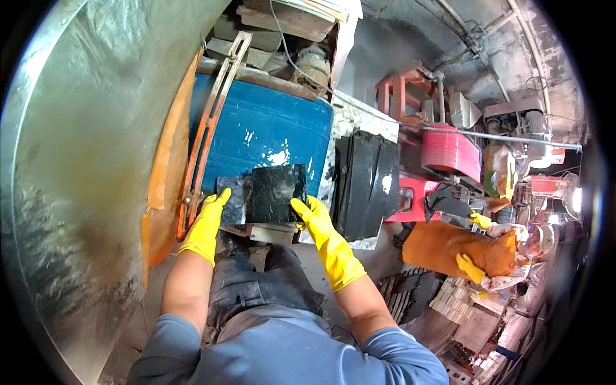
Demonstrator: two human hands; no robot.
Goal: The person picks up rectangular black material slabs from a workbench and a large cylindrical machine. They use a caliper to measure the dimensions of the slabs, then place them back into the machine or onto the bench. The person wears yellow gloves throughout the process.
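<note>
Evidently both hands, in yellow rubber gloves, carry dark polished stone tiles in front of a blue drum [263, 131]. The right hand [321, 228] grips the right lower edge of the larger black tile [277, 192], fingers curled together around its rim with the thumb on the face. The left hand [208, 221] supports the smaller grey-black tile [232, 199] from its left lower corner, fingers pressed together and pointing up along its edge; whether the thumb wraps behind is hard to tell from here.

The two tiles overlap, the larger in front, standing nearly upright between the hands and above the person's knees. To handle them well, I'd judge it best to keep the wet slabs level, squeeze evenly from both sides, and stay clear of the orange metal bar [208, 122] on the left. A stack of black slabs [366, 183] leans just right.
</note>
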